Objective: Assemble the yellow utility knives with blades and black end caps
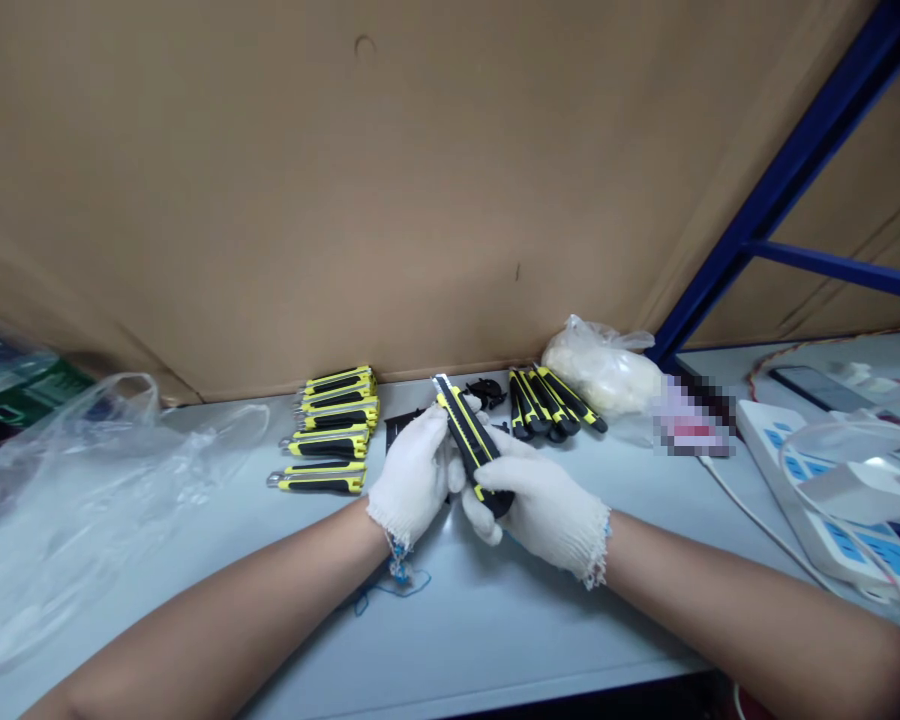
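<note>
Gripping a yellow-and-black utility knife [471,440] between them, both white-gloved hands hover just above the pale table [480,640]. The knife is tilted, with its metal end toward the far left and its lower end toward the near right. The fingers of the right hand [536,505] are closed across the knife's lower half, while those of the left hand [412,475] are curled against its left edge. A frayed blue thread [399,560] hangs from the left glove's cuff.

Just beyond the hands lie small black plastic parts [486,392]. To the left is a neat stack of matching knives [334,430], and to the right a fanned bunch of them [547,402]. Farther right, a bag of something pale [600,368] rests against the cardboard wall [345,180], beside a blurred pink-and-white item [690,420]. A loose clear plastic bag [82,480] spreads across the left side. On the right are a white power strip [817,490], a phone [817,388] and a blue metal frame [787,190].
</note>
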### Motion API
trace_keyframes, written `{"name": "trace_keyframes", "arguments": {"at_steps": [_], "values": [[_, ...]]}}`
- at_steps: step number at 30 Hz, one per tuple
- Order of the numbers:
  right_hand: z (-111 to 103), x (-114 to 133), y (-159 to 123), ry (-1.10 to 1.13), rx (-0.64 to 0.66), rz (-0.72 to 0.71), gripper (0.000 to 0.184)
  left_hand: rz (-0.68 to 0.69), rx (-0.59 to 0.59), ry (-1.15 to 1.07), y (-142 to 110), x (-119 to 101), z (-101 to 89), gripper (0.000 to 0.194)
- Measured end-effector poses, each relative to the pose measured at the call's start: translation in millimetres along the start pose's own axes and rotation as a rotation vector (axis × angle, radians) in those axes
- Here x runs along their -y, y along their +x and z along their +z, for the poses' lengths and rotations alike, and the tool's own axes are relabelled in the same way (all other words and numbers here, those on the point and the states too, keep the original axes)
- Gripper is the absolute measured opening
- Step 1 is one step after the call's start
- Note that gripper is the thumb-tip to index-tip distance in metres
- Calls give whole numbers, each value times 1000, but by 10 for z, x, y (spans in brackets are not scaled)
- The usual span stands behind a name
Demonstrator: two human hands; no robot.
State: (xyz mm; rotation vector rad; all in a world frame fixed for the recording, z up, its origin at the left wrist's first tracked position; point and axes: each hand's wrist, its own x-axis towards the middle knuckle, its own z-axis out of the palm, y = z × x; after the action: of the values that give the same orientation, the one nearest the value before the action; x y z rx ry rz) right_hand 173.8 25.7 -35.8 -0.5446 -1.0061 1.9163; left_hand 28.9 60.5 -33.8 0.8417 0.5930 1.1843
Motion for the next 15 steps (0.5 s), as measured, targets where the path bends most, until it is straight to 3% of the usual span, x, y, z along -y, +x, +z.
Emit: {"name": "trace_keyframes", "arguments": {"at_steps": [4, 11, 15], "values": [[29, -5, -17, -107, 6, 21, 17, 47, -32, 133, 8, -8, -39, 41], [118, 39, -84, -286, -153, 22, 17, 250, 20, 360, -6, 16, -111, 42], [90, 20, -61, -281, -140, -16, 20, 281, 9, 465, -12, -4, -119, 42]]}}
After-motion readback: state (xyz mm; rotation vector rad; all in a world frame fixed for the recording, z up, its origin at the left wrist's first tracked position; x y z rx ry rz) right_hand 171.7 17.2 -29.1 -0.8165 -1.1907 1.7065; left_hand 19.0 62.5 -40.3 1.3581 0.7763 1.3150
